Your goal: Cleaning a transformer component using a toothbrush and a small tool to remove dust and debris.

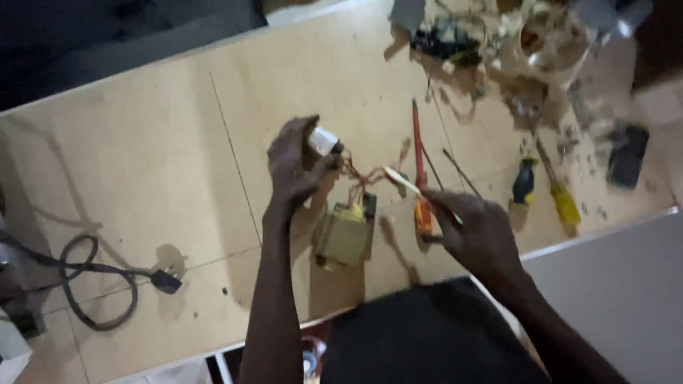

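At a pale plywood workbench (142, 156), a person bends over a small yellowish transformer (344, 238) that stands on the board between the two forearms; the left hand (295, 167) is curled shut around a small white-wrapped part (324, 140), lifted above the transformer and joined to it by thin reddish wires (356, 174); the right hand (478, 235) is closed on a slim pale-handled tool (403, 181), its tip angled toward those wires; by the look of it the work sits midway, the part raised but its leads not yet free; an orange-handled screwdriver (420, 171), a yellow and dark-handled pair (544, 188), a heap of scrap (498, 43) and a black mains cable (99, 281) lie about the bench.
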